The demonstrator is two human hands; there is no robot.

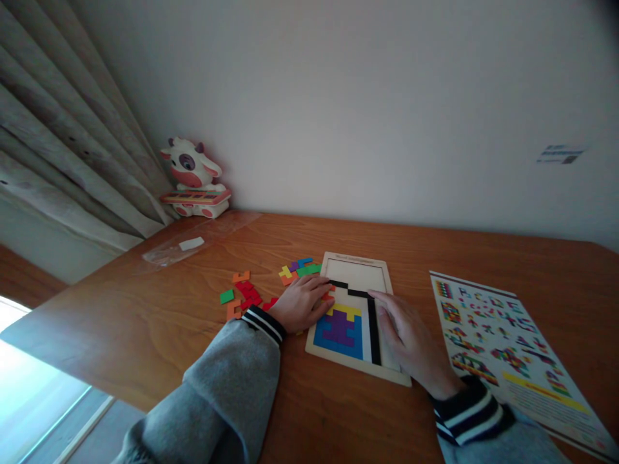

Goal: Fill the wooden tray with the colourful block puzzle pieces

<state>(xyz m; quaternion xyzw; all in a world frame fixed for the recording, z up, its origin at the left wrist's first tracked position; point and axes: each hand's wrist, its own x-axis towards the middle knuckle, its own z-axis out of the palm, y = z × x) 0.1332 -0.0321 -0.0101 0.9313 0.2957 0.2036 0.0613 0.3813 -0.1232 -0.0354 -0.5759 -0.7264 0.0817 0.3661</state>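
A wooden puzzle tray (355, 258) lies on the desk, with blue (356, 348), purple (338, 328) and yellow (347, 311) pieces fitted at its lower left and black pieces (373, 328) beside and above them. My left hand (300, 304) rests over the tray's left edge, its fingertips by an orange-red piece (329, 293) that is partly hidden; whether they grip it is unclear. Over the tray's right side is my right hand (409, 335), its index finger stretched to the corner of the black pieces and nothing visible in it.
Loose red (249, 293), orange, green, yellow and purple pieces lie left of the tray. A printed pattern sheet (503, 341) is at the right. Farther back on the left are a clear plastic bag (169, 252) and a cow toy with a keyboard (195, 180).
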